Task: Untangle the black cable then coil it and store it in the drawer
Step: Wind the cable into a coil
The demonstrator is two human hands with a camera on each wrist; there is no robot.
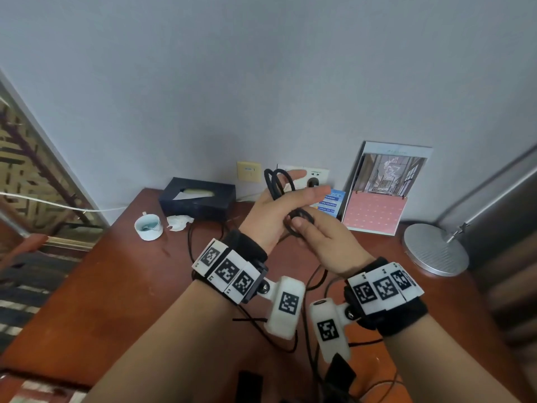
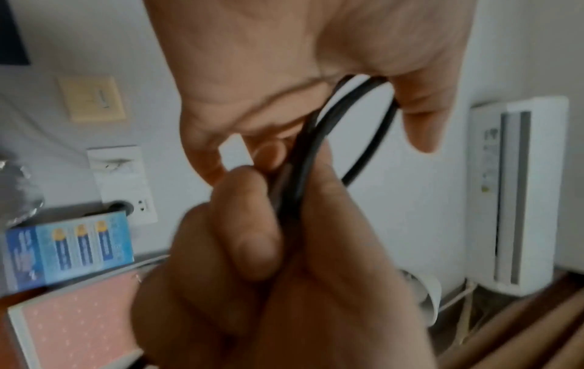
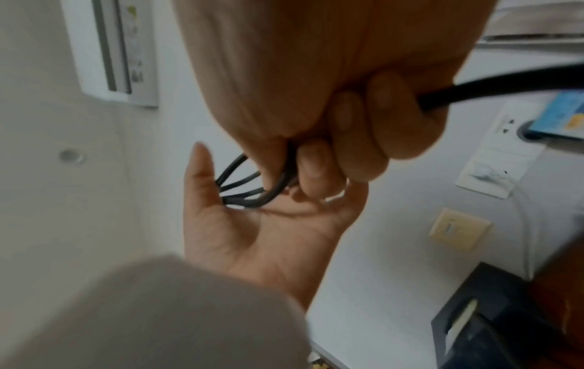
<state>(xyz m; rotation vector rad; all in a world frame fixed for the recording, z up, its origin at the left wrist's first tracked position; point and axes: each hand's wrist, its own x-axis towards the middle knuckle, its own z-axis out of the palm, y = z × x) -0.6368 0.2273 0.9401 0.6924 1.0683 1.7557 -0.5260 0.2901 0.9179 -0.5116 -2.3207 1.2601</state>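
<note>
The black cable [image 1: 276, 181] is wound in several loops round my left hand [image 1: 276, 213], which is raised over the table with straight fingers and the loops sitting between thumb and palm. My right hand [image 1: 325, 242] grips a small ring of the cable [image 1: 300, 225] against the left palm. In the right wrist view my right hand's fingers [image 3: 363, 137] curl round the cable [image 3: 505, 85], and strands cross the left palm [image 3: 252, 237]. In the left wrist view the cable [image 2: 316, 139] runs from the left hand [image 2: 284, 62] into the right hand [image 2: 284, 299]. More cable trails down onto the table [image 1: 190, 242]. No drawer is in view.
On the red-brown table [image 1: 116, 286] are a dark tissue box [image 1: 197, 199], a white cup [image 1: 148, 226], a crumpled tissue [image 1: 178, 222], a blue card [image 1: 331, 202], a standing picture calendar [image 1: 380, 193] and a round lamp base [image 1: 436, 248]. Wall sockets [image 1: 315, 175] are behind the hands.
</note>
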